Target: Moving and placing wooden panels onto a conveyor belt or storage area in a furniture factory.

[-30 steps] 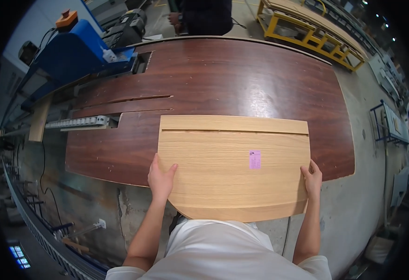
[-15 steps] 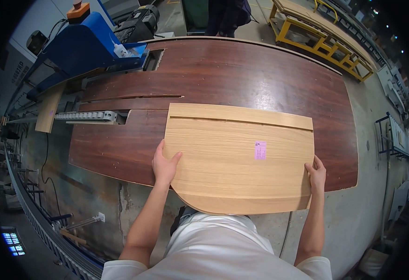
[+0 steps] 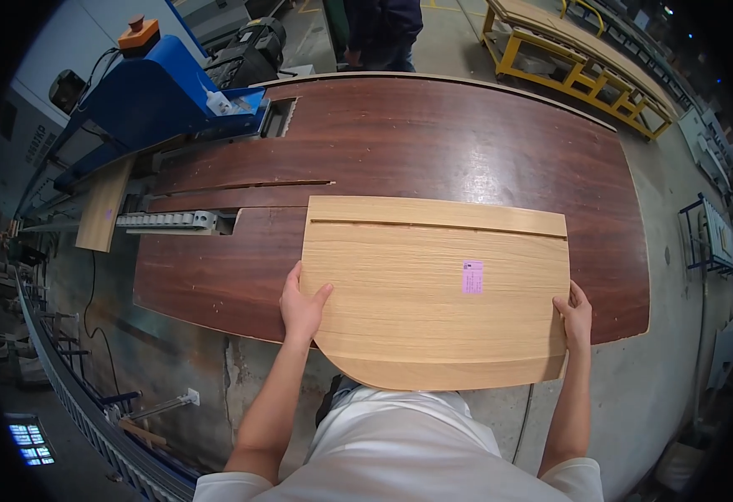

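Light wood panel [image 3: 433, 293] lying flat on dark table [image 3: 467, 134], near edge overhanging toward person. Left hand [image 3: 302, 307] gripping panel's left edge — right hand [image 3: 575, 316] gripping right edge. Pink sticker [image 3: 472, 277] sitting on panel.

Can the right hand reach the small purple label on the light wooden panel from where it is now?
Probably yes. The right hand grips the panel at its right edge, and the purple label lies on bare surface nearby with nothing between them.
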`<state>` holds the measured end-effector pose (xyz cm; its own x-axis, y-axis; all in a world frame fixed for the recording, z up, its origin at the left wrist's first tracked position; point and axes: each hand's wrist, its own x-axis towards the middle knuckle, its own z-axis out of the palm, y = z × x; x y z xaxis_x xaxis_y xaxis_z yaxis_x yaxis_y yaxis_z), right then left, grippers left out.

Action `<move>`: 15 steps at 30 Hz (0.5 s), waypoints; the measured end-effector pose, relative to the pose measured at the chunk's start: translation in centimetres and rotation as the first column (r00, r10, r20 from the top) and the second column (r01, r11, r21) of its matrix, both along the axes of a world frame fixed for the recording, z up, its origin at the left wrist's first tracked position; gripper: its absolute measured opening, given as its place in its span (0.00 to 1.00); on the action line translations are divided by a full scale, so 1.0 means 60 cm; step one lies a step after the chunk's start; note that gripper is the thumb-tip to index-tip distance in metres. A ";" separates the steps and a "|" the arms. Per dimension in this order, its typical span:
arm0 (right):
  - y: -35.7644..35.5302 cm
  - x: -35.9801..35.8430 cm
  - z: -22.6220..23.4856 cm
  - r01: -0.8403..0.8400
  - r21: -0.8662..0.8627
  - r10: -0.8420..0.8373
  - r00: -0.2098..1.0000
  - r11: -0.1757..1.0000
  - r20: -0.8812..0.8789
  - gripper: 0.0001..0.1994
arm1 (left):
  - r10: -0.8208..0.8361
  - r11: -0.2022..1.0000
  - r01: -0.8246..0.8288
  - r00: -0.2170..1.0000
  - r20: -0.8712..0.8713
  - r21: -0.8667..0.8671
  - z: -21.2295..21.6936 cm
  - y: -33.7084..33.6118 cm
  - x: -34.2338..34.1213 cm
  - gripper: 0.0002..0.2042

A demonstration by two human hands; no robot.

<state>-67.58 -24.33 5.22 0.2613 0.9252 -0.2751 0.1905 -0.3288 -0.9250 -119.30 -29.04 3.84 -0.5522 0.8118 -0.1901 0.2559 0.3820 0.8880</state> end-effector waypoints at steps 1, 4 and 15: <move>0.000 -0.002 0.002 -0.002 -0.005 0.002 1.000 1.000 0.023 0.28 | -0.001 1.000 0.001 1.000 -0.002 0.004 0.001 -0.002 0.002 0.33; 0.008 0.010 -0.009 0.002 0.012 -0.002 1.000 1.000 0.028 0.27 | 0.011 1.000 -0.010 0.995 -0.098 0.013 -0.002 -0.009 0.012 0.33; 0.042 0.068 -0.031 0.198 0.066 -0.186 0.685 0.978 0.704 0.25 | -0.155 0.985 0.160 0.985 -0.072 0.071 -0.041 0.063 0.033 0.28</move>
<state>-63.52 -21.80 3.37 0.5548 0.8304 0.0509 0.7138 -0.4436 -0.5419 -117.31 -25.28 1.41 -0.4257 0.9002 -0.0918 0.3666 0.2644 0.8920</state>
